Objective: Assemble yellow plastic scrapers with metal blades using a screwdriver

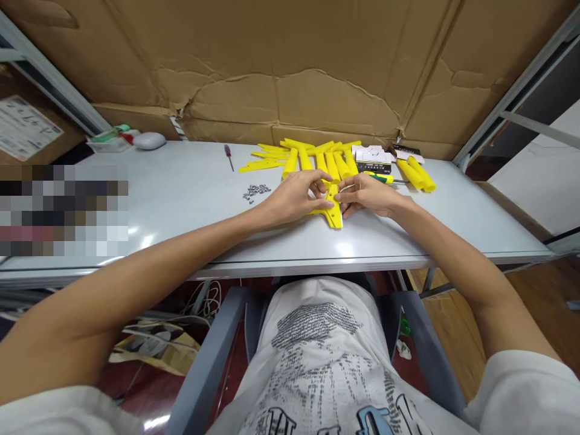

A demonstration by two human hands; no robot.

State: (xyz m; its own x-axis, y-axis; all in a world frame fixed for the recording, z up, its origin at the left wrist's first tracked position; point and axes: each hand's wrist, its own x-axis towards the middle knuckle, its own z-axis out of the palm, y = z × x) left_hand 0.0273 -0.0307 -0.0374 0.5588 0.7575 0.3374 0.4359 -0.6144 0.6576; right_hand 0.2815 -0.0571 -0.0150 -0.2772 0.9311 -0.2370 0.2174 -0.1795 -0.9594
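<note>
The yellow part (pixel 334 215) lies directly between the fingertips, its holed plate pointing lengthwise toward the person's body, with a narrower arm running off beneath the left palm. Neither hand is nearer: the left hand (pixel 299 194) grips it, thumb on its face and forefinger arched over the far end, while the right hand (pixel 368 194) pinches the right edge; whether a screw sits between those fingers, I cannot tell. Loose screws (pixel 257 190) lie left of the left fingers, more yellow pieces (pixel 317 151) crowd just beyond, and a green-and-yellow screwdriver (pixel 379 177) rests behind the right knuckles.
</note>
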